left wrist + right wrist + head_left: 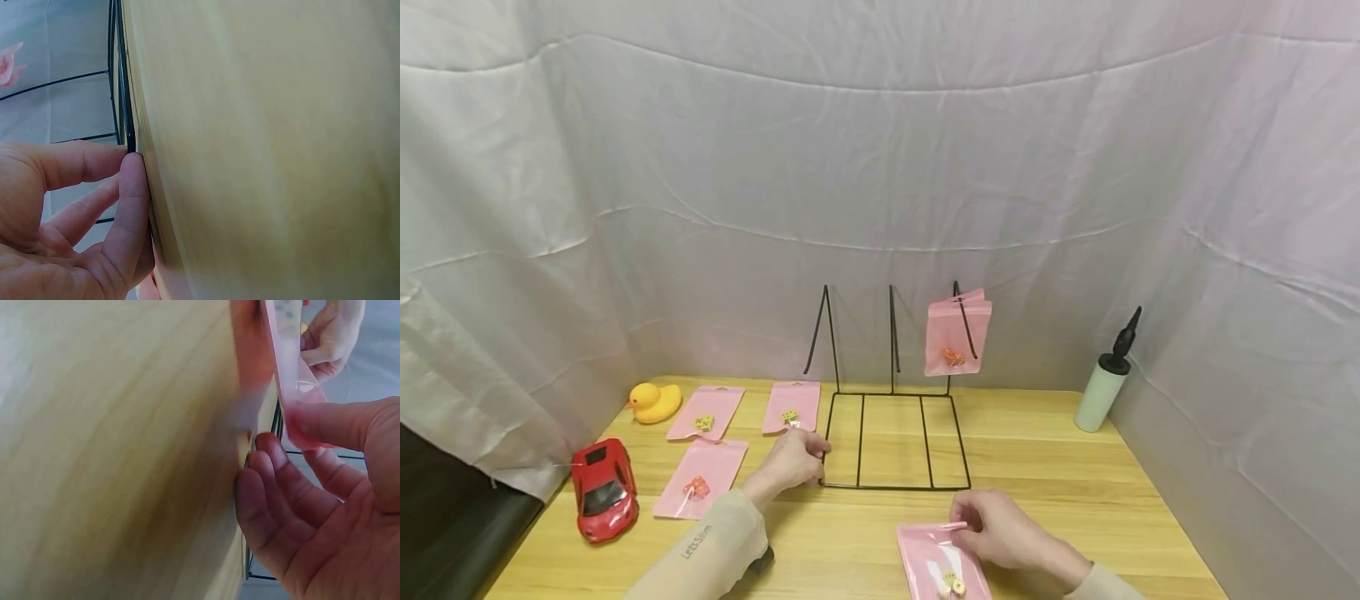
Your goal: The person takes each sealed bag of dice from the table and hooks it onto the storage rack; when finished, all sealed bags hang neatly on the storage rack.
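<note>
A black wire display rack (895, 487) with upright prongs stands on the table. My left hand (790, 460) pinches its left front corner; in the left wrist view, thumb and forefinger (133, 181) meet at the dark wire (123, 75). My right hand (1000, 529) pinches the top right corner of a pink pouch (928, 554) in front of the rack. Small yellow dotted cubes (953, 583) show through that pouch's clear front. From the right wrist, the thumb (334, 424) presses on the pouch (287, 369), with the other fingertips close by the tabletop.
Another pink pouch (943, 337) with orange pieces hangs on the rack's right prong. Three more lie left of the rack, one (718, 462) nearest me. A yellow rubber duck (655, 404) and red toy car (602, 492) sit far left. A green hand pump (1101, 398) stands right.
</note>
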`<state>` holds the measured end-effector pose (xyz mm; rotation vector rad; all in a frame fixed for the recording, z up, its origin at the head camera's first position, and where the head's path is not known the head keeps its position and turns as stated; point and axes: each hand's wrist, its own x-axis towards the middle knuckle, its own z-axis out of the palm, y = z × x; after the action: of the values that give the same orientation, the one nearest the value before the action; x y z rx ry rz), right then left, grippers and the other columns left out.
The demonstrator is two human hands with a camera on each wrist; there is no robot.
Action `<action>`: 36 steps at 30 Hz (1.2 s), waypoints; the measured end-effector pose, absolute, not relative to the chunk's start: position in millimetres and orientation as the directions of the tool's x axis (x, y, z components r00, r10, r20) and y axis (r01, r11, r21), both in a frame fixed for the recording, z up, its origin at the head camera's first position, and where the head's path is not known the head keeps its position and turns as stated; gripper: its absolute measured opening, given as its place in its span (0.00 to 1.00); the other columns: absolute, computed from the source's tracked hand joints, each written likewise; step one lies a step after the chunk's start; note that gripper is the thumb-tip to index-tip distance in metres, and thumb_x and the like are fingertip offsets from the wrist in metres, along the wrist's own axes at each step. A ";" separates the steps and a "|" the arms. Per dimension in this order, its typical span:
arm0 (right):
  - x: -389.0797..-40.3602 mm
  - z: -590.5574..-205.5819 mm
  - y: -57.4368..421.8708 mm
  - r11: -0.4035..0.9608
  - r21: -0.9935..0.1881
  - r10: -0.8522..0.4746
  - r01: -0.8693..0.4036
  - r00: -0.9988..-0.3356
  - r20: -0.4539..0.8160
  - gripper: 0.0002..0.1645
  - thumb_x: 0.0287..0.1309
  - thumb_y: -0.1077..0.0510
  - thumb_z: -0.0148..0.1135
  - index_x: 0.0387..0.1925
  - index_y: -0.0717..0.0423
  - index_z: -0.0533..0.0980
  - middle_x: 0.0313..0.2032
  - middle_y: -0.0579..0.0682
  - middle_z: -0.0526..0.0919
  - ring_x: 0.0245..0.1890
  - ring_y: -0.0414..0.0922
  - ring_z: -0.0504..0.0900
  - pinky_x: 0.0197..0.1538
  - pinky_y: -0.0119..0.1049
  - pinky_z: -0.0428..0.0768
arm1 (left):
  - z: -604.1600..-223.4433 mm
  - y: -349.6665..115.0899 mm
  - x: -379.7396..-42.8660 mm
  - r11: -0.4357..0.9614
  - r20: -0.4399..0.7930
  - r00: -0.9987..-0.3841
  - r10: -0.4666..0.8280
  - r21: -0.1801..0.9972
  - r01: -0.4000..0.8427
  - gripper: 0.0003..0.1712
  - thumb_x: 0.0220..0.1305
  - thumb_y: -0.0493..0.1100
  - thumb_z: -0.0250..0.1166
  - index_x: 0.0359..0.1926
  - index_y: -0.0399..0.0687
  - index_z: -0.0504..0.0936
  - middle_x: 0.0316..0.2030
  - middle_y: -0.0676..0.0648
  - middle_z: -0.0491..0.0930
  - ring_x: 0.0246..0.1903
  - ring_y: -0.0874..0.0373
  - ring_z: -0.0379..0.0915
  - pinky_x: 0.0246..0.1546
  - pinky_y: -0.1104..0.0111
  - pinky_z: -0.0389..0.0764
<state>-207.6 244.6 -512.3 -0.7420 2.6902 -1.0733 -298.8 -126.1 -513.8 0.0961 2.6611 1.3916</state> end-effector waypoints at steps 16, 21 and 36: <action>-207.3 -504.4 242.6 0.430 -0.874 -0.418 -0.226 -0.908 0.030 0.20 0.64 0.69 0.75 0.57 0.57 0.86 0.47 0.56 0.90 0.35 0.35 0.85 0.33 0.30 0.88 | -516.6 -127.5 -299.5 0.565 -0.088 -0.989 0.119 0.825 -0.005 0.30 0.47 0.24 0.71 0.56 0.36 0.91 0.45 0.42 0.87 0.37 0.56 0.81 0.32 0.69 0.86; -204.9 -497.9 242.6 0.407 -0.886 -0.425 -0.221 -0.905 0.031 0.24 0.63 0.69 0.76 0.61 0.59 0.87 0.48 0.58 0.90 0.40 0.34 0.86 0.38 0.30 0.89 | -516.8 -126.9 -300.2 0.561 -0.088 -0.989 0.120 0.828 -0.005 0.30 0.47 0.24 0.71 0.56 0.36 0.92 0.45 0.42 0.87 0.37 0.56 0.81 0.32 0.69 0.87; -207.2 -478.9 244.8 0.175 -0.852 -0.610 -0.493 -0.734 0.299 0.41 0.60 0.75 0.74 0.74 0.75 0.73 0.64 0.80 0.81 0.51 0.32 0.90 0.40 0.42 0.96 | -512.7 -126.5 -297.7 0.560 -0.091 -0.989 0.113 0.828 -0.012 0.30 0.48 0.23 0.72 0.56 0.35 0.91 0.45 0.40 0.88 0.36 0.56 0.82 0.32 0.68 0.90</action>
<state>-207.2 244.8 -478.9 -1.0953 2.3210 -1.6128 -297.7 -126.5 -512.7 0.0865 2.6545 1.4106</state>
